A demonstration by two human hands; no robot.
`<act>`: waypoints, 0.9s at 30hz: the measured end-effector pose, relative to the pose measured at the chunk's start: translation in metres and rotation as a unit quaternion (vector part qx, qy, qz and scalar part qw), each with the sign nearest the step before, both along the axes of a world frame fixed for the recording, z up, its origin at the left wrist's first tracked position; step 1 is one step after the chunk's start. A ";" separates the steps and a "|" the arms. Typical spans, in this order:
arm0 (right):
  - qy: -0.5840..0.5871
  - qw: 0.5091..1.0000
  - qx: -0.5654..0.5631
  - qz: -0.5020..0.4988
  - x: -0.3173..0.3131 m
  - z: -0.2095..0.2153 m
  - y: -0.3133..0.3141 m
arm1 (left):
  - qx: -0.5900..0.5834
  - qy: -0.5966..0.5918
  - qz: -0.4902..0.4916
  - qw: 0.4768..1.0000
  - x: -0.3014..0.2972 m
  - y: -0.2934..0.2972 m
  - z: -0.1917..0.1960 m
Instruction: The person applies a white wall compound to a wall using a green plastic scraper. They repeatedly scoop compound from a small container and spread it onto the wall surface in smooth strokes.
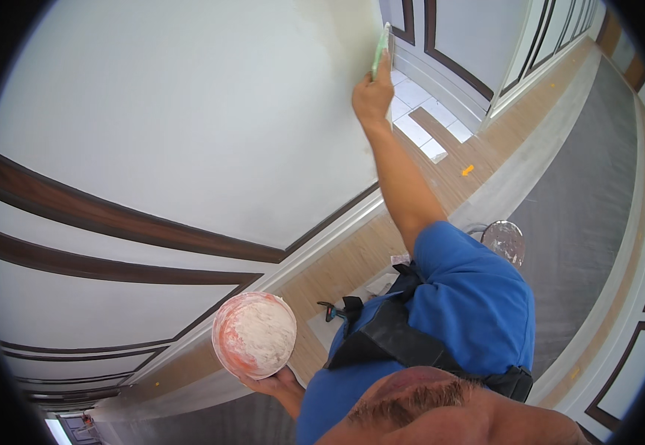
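Observation:
My right arm reaches far forward to the wall's edge. There my right hand (pixel 373 96) is closed around a thin pale green putty spreader (pixel 379 59), held upright at the corner beside the doorway. Its edge is smeared with white. At the lower left, my left hand (pixel 272 380) supports a round bowl (pixel 227 354) from below, its fingers partly hidden by the bowl. White filler (pixel 265 330) fills much of the bowl, with pinkish-red patches showing around it. The white wall (pixel 204 126) stands between the two hands.
Dark brown moulding (pixel 129 211) frames the wall panels. Past the corner, white floor tiles (pixel 411 93) show among wood planks, and an orange marker (pixel 468 170) lies nearby. A spattered round bucket (pixel 503 243) stands by my right side. Grey sheeting (pixel 575 193) covers the floor at right.

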State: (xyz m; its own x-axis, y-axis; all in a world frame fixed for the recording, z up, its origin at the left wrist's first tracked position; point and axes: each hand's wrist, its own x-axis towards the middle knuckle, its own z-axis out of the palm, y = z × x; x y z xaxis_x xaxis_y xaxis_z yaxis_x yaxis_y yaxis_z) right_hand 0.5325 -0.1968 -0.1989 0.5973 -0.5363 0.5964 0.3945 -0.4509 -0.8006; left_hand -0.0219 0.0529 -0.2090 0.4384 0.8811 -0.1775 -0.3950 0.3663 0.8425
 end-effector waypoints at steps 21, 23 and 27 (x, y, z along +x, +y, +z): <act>0.164 0.797 0.575 0.086 -0.069 -0.083 -0.027 | -0.023 -0.022 -0.071 0.997 0.001 0.005 0.012; 0.161 0.824 0.533 0.106 -0.056 -0.046 -0.039 | -0.031 -0.022 -0.067 0.997 0.000 0.002 0.013; 0.056 0.872 0.452 0.180 -0.041 0.054 -0.040 | -0.017 -0.029 -0.042 0.999 -0.004 -0.004 0.014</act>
